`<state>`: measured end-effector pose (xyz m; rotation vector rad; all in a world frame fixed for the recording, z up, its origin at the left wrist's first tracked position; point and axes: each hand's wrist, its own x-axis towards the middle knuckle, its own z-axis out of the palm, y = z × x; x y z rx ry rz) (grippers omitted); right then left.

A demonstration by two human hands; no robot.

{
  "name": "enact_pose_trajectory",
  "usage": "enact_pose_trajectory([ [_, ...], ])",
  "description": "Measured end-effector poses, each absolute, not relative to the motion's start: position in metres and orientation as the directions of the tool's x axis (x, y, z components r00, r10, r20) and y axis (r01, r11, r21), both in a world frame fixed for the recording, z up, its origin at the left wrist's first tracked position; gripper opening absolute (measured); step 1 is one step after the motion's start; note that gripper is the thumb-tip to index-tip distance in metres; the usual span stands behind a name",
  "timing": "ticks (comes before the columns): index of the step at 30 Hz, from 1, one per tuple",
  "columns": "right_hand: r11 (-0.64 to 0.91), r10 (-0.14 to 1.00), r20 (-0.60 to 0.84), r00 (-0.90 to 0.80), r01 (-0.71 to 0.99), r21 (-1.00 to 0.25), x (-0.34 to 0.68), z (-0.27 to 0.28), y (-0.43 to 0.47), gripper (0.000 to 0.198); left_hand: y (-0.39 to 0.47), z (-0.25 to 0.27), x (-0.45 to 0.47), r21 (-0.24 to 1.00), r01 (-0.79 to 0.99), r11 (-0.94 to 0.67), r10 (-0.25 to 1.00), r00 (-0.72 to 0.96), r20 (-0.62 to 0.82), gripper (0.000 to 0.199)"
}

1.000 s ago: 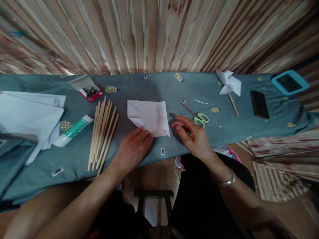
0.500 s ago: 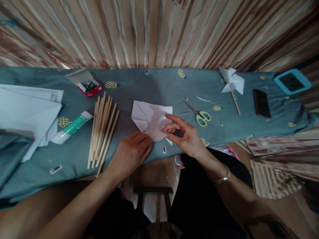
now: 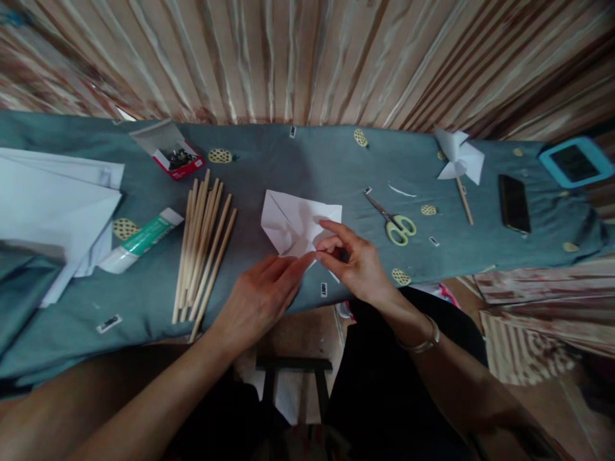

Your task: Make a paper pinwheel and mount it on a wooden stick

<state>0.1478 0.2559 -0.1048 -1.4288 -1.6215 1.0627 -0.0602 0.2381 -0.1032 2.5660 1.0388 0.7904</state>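
Observation:
A white piece of paper, creased and cut with its corners curling, lies on the cloth in front of me. My right hand pinches a curled corner of it between thumb and fingers near its middle. My left hand is at the near edge, its thumb and fingers closed on the paper and meeting the right fingertips. The hands partly hide the near side of the paper. Green-handled scissors lie to the right. Left of the paper is a bundle of wooden sticks.
A paper pinwheel on a stick lies at the back right, beside a black phone and a blue-framed device. On the left are a red box of small metal pieces, a green-and-white tube and white sheets.
My left hand has moved right and its fingertips now meet those of my right hand at the paper's middle. The corner is folded further inward. The view has shifted slightly.

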Motion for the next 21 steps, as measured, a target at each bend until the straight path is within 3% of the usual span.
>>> enact_pose_trajectory([
  [11, 0.173, 0.985, 0.112, -0.134, 0.666, -0.725, 0.136, -0.099, 0.254, 0.049, 0.241, -0.109, -0.057, 0.412, 0.547, -0.729, 0.685, 0.589, 0.428, 0.019],
  [21, 0.287, 0.957, 0.209, -0.201, 0.746, -0.601, 0.138, -0.095, 0.250, 0.041, 0.243, -0.110, -0.057, 0.437, 0.549, -0.713, 0.701, 0.585, 0.408, 0.018],
])
